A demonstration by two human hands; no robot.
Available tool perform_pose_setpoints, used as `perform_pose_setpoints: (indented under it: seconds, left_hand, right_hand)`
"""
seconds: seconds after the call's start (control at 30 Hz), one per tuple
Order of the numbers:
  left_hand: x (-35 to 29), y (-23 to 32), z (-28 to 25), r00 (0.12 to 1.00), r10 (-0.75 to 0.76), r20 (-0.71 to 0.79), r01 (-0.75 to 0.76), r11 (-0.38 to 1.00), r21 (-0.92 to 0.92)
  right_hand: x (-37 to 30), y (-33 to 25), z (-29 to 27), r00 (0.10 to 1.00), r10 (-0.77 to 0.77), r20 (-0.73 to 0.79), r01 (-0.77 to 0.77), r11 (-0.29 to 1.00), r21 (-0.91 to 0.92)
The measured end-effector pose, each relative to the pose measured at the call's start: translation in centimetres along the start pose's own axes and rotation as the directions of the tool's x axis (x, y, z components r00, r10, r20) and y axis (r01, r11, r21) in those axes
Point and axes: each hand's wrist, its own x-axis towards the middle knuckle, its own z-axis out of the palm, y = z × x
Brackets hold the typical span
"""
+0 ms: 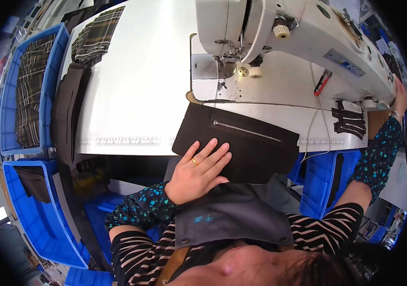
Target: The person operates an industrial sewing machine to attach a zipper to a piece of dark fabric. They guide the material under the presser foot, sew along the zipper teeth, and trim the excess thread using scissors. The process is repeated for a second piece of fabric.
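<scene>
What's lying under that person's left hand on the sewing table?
The left hand lies flat on a dark fabric panel with a silver zipper, which overhangs the white table edge. The cloth beneath the palm is covered, so nothing there shows.

Garment sewing workshop, industrial sewing machine (279,43), blue bins (31,90) of cut fabric (96,35)

Dark sleeves dotted teal over a striped top, grey apron (gold ring on left hand (198,174)).
</scene>
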Motion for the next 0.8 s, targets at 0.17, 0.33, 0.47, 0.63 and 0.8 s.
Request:
perform_pose_setpoints:
  seconds: [0.17,0.33,0.47,0.63,0.8]
  left_hand:
    - [-0.3,0.5,-0.1,1.0,-0.024,0.001,0.024,0.997,0.076]
    - [-0.7,0.1,0.4,0.999,0.02,-0.025,-0.018,0.997,0.078]
    - [-1.3,0.3,0.2,0.999,0.017,-0.033,-0.014,0.995,0.096]
    - [-1.4,0.4,0.2,0.998,0.031,-0.06,-0.026,0.995,0.094]
    - [-1.0,0.0,-0.4,0.989,0.038,-0.142,-0.036,0.999,0.016]
  right_hand:
    - [-21.8,-15.4,4.3,0.866,-0.037,-0.498,0.154,0.968,0.196]
    - [-33.1,-28.1,5.2,0.941,-0.338,-0.01,0.338,0.94,-0.045]
    - [-32.2,-32.7,5.8,0.947,-0.241,0.213,0.271,0.955,-0.125]
    - [-31.2,-32.6,8.6,0.926,-0.268,0.266,0.324,0.925,-0.198]
    - [-32.6,-33.2,6.8,0.941,-0.1,0.322,0.205,0.929,-0.309]
